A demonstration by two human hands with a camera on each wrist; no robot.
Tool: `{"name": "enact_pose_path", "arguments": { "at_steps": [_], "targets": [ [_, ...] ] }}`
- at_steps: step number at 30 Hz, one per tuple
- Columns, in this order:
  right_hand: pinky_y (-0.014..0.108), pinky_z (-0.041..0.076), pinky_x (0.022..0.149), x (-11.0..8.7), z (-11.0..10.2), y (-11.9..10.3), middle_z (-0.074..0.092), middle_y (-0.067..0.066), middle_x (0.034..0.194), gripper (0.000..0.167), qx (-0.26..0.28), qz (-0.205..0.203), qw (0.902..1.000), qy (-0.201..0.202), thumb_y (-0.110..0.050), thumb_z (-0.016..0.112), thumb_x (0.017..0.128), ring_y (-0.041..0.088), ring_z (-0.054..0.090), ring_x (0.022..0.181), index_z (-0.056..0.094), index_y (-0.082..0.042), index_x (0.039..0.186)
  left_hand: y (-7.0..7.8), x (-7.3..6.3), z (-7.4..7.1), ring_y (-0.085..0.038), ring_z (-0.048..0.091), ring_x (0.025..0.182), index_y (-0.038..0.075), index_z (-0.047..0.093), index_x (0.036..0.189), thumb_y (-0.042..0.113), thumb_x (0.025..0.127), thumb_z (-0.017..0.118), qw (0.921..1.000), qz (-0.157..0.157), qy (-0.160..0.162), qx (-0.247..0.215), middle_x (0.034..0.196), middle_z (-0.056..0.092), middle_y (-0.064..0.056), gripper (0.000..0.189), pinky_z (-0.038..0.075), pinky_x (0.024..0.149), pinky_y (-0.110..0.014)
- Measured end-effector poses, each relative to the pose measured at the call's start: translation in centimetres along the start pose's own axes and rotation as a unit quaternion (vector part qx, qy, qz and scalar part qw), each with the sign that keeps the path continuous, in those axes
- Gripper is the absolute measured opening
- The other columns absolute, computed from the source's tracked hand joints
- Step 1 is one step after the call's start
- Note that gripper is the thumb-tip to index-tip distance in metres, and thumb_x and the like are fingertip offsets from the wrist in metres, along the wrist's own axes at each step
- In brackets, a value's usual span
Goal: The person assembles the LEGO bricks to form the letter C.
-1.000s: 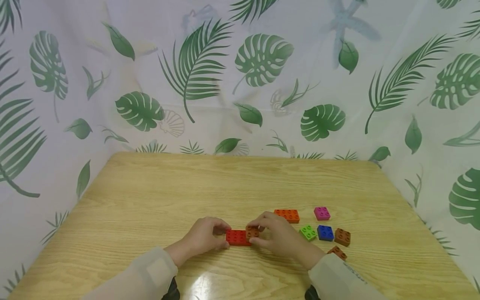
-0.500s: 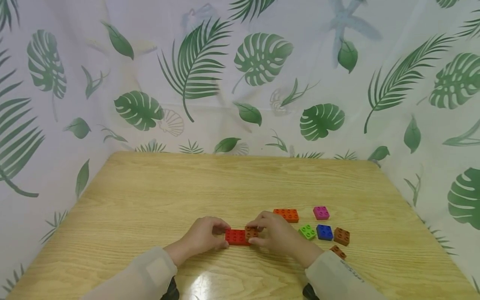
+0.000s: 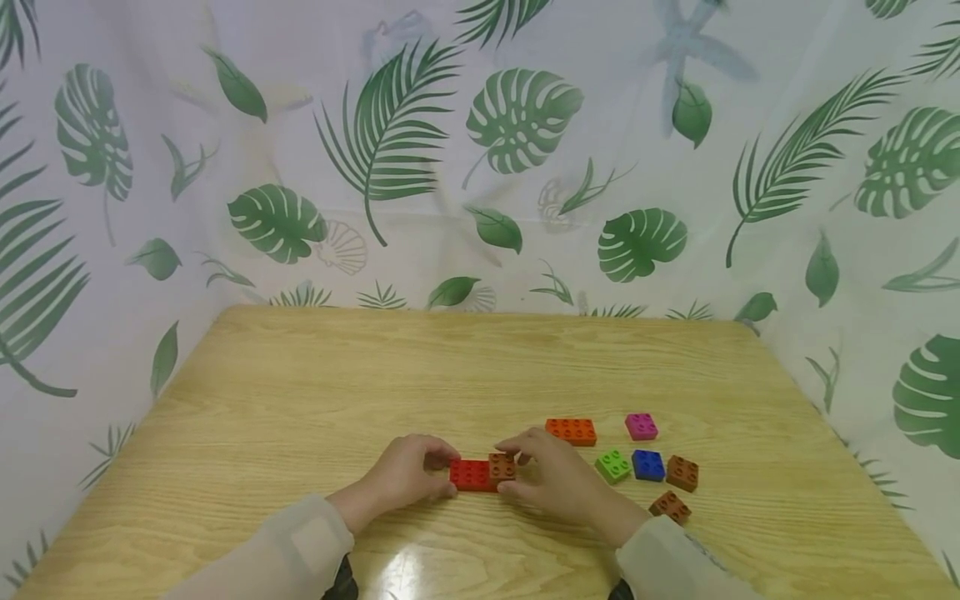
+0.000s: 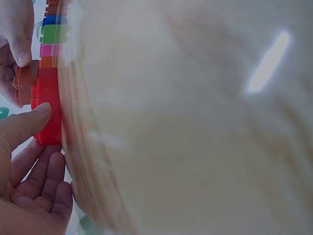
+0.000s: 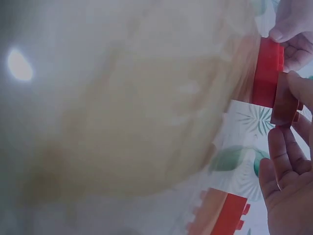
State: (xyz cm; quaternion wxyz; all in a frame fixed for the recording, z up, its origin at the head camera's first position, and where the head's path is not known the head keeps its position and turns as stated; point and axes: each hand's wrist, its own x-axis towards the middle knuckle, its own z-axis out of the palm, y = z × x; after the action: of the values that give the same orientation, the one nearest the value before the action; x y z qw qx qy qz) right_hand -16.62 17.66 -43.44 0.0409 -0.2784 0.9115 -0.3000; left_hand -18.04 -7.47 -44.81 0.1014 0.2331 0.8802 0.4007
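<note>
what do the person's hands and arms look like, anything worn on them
The left hand and right hand are bare, without gloves. The left sleeve and right sleeve are long and cream; the right one has a faint dark marking, unreadable. A black item shows under each.

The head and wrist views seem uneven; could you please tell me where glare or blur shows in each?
Head view: a small glare patch on the table; left wrist: a slanted white streak over blurred wood grain, the red brick crisper; right wrist: a white spot at left, widespread haze.
</note>
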Motion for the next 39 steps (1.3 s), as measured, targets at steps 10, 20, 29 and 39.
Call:
{"name": "enact_pose_path", "arguments": {
  "at_steps": [10,20,29,39],
  "targets": [
    [0.036,0.052,0.077,-1.6,-0.1,1.0,0.061,-0.001,0.109,0.047,0.006,-0.02,0.9981,0.058,-0.032,0.074,0.084,0.012,0.058,0.088,0.06,-0.011,0.124,0.2,-0.2,-0.1,-0.024,0.063,0.098,0.005,0.068,0.11,0.015,0.077,0.081,0.9999,-0.009,-0.003,-0.009,0.109,0.067,-0.007,0.037,0.051,0.085,-0.039],
    [0.035,0.051,0.076,-4.4,-1.3,2.2,0.062,-0.001,0.109,0.044,-0.022,-0.002,0.9945,0.102,-0.029,0.075,0.084,0.009,0.056,0.085,0.061,-0.012,0.122,0.1,-0.2,0.0,-0.023,0.062,0.098,0.005,0.068,0.11,0.015,0.077,0.081,0.9999,-0.012,-0.004,-0.009,0.108,0.067,-0.006,0.037,0.051,0.085,-0.038],
    [0.035,0.053,0.072,-6.9,-3.0,3.8,0.065,-0.003,0.104,0.043,-0.049,-0.006,0.9859,0.16,-0.02,0.081,0.077,0.008,0.057,0.083,0.065,-0.011,0.117,0.2,-0.2,-0.1,-0.023,0.062,0.097,0.005,0.069,0.109,0.015,0.076,0.081,0.9999,-0.012,-0.001,-0.006,0.107,0.067,-0.006,0.036,0.051,0.085,-0.038],
    [0.024,0.053,0.061,-9.8,-5.3,5.4,0.062,-0.002,0.1,0.045,-0.077,-0.001,0.9806,0.18,-0.013,0.082,0.075,0.011,0.056,0.078,0.064,-0.007,0.115,0.2,-0.1,-0.1,-0.023,0.063,0.098,0.004,0.068,0.11,0.015,0.076,0.082,0.9999,-0.011,-0.003,-0.008,0.108,0.067,-0.007,0.038,0.051,0.086,-0.038]
  ]
}}
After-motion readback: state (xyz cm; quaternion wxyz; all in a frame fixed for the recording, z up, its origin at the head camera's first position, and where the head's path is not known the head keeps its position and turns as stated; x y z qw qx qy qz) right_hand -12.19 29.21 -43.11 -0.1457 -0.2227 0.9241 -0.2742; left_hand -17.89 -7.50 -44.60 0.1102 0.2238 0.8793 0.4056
